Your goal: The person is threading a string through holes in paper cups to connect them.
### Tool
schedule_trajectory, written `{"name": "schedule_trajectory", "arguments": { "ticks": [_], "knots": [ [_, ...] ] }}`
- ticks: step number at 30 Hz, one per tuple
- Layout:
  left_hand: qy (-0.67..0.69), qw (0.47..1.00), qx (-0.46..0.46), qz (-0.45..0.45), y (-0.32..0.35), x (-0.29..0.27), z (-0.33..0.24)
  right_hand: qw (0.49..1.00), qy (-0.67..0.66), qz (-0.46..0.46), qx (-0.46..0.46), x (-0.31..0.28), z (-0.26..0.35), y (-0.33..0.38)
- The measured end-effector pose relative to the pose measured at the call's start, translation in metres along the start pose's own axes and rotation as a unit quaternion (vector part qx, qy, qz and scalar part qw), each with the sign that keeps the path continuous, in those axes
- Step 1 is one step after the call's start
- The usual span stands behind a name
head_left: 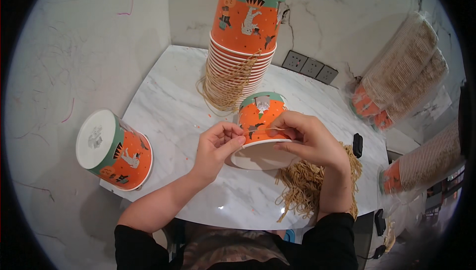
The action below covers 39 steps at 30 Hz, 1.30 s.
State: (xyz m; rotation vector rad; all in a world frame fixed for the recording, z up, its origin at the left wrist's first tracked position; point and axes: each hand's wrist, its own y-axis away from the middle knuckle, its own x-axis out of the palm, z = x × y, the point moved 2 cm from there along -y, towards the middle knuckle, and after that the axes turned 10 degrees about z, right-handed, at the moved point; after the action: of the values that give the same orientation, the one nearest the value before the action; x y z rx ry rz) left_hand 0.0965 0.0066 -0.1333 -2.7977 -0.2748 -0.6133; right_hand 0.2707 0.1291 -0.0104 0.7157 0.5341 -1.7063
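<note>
An orange and green paper bucket [261,118] lies tipped on the marble-patterned table, its white-rimmed mouth facing me. Across its printed side, near the rim, runs a thin tan cord [270,129]. My left hand [216,146] pinches the cord at the bucket's left edge, thumb and forefinger together. At the right side, my right hand [311,138] is closed with its fingers on the cord and its thumb by the rim. A loose heap of tan cords [302,185] lies under my right wrist. Which parts of the bucket my fingers also touch is partly hidden.
Behind stands a tall stack of upside-down paper buckets [248,22] with tan cords [233,84] draped over it. Another upside-down bucket [121,153] sits at the left edge. Wrapped bucket stacks [401,66] lean at right, near a small black object [357,145]. Wall sockets [311,67] are behind.
</note>
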Motion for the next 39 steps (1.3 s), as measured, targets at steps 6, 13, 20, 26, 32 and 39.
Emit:
{"name": "schedule_trajectory", "arguments": {
  "ticks": [6,13,20,26,32,39],
  "knots": [
    [0.001,0.998,0.066,-0.015,0.001,-0.002,0.001,0.999,-0.04,-0.019,0.0,-0.003,-0.002,0.001],
    [-0.326,0.911,0.24,-0.078,0.003,0.003,-0.012,0.995,-0.099,-0.023,0.002,0.001,-0.003,-0.001],
    [-0.35,0.893,0.278,-0.054,0.004,0.004,-0.022,0.995,-0.094,0.025,-0.017,-0.001,0.006,0.002],
    [-0.405,0.843,0.341,-0.09,0.004,0.006,-0.03,0.957,-0.291,-0.007,-0.002,-0.003,0.015,0.011],
    [-0.436,0.824,0.362,-0.022,0.009,0.009,-0.031,0.97,-0.235,-0.062,-0.032,-0.004,0.018,0.014],
    [-0.459,0.794,0.398,0.036,0.013,0.012,-0.029,0.975,-0.205,-0.082,-0.032,-0.002,0.018,0.011]
  ]
}}
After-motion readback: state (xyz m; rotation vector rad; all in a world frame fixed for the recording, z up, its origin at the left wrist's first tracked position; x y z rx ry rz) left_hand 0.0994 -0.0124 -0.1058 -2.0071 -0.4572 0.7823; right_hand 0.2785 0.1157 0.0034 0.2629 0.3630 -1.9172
